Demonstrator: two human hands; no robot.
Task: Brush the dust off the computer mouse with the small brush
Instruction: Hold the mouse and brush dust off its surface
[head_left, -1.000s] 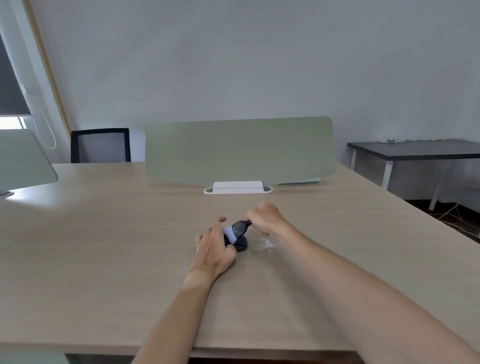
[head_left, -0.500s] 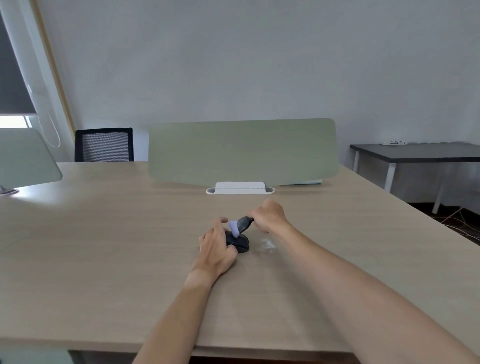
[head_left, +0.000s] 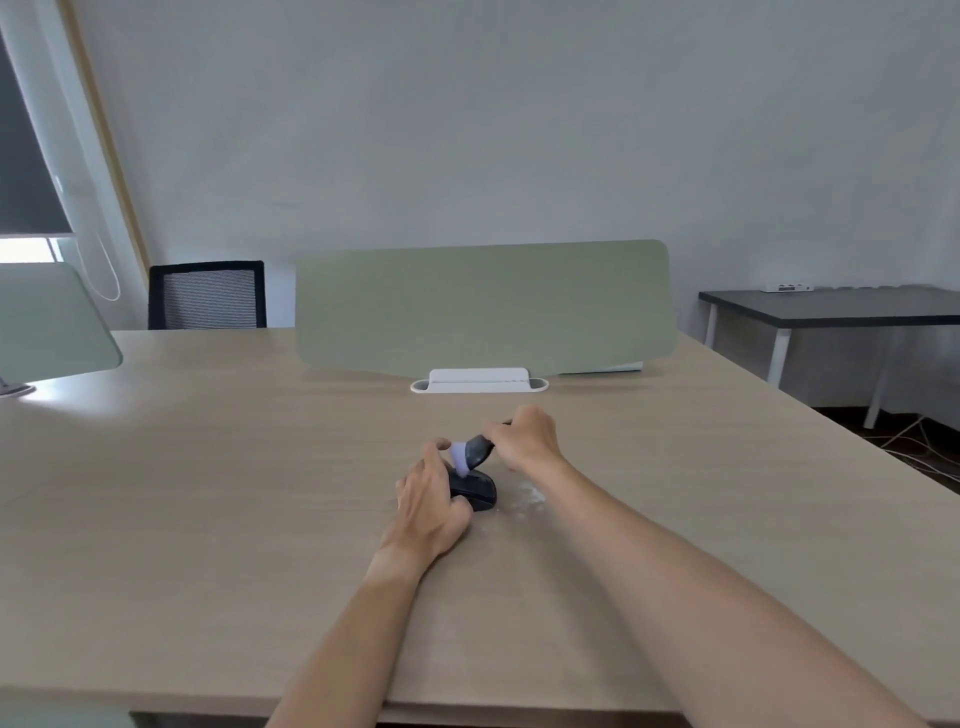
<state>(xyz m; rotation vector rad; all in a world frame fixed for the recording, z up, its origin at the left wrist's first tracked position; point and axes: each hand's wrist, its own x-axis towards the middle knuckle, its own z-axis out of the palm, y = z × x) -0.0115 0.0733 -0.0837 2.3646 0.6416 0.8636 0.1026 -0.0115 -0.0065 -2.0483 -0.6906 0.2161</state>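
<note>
Wooden desk (head_left: 208, 493), left hand (head_left: 428, 506) gripping half-hidden mouse (head_left: 475, 488), right hand (head_left: 524, 436) clutching brush (head_left: 475, 452)

a person's left hand (head_left: 430, 506) grips a black computer mouse (head_left: 475, 490) on a light wooden desk (head_left: 208, 493), thumb at its near side and fingers curled over its far end. the right hand (head_left: 524, 437) holds a small black-handled brush (head_left: 477, 450), its pale bristles touching the top of the mouse. a smear of whitish dust (head_left: 529, 500) lies on the desk just right of the mouse. behind stands a sage-green divider panel (head_left: 483, 306) in a white base, a black mesh chair (head_left: 208, 295) and a dark side table (head_left: 831, 304).
</note>
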